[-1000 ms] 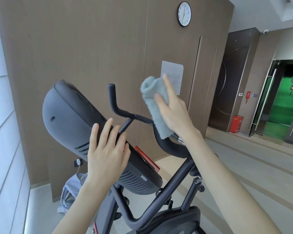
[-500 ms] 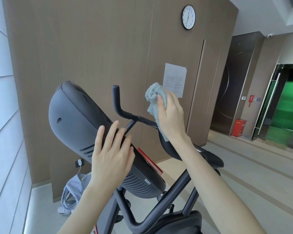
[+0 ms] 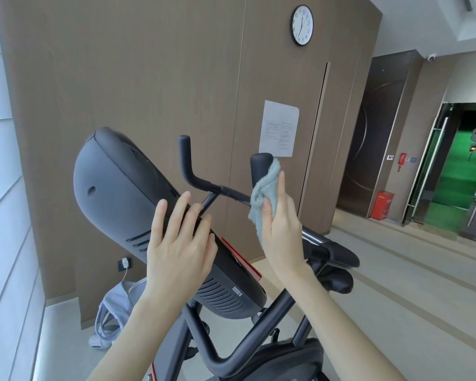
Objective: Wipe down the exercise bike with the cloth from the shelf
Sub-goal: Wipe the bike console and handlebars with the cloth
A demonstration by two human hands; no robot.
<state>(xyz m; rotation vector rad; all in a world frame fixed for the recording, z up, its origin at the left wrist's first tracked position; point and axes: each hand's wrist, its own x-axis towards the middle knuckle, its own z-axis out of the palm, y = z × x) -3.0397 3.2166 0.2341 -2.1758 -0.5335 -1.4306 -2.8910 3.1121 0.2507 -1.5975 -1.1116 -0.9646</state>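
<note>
Panelled wall [image 3: 149,78], cloth [image 3: 265,192] just under handlebar tip [image 3: 260,160]

Pale blue-grey terry cloth [image 3: 264,193]: plain. Matte black tubular exercise bike frame [image 3: 264,328], handlebars the same black. Dark grey plastic console housing [image 3: 116,193]: rows of slotted vents, red trim strip [image 3: 248,264] along its lower edge. Brown wood-grain wall panels [image 3: 149,78]. Round wall clock [image 3: 302,24]: white face, black rim. White paper sheet [image 3: 279,127], grey print. Red floor box [image 3: 382,205]. Beige floor [image 3: 396,298], darker stripes. Light grey bag [image 3: 107,320]. Green surface behind glass door [image 3: 459,182].
</note>
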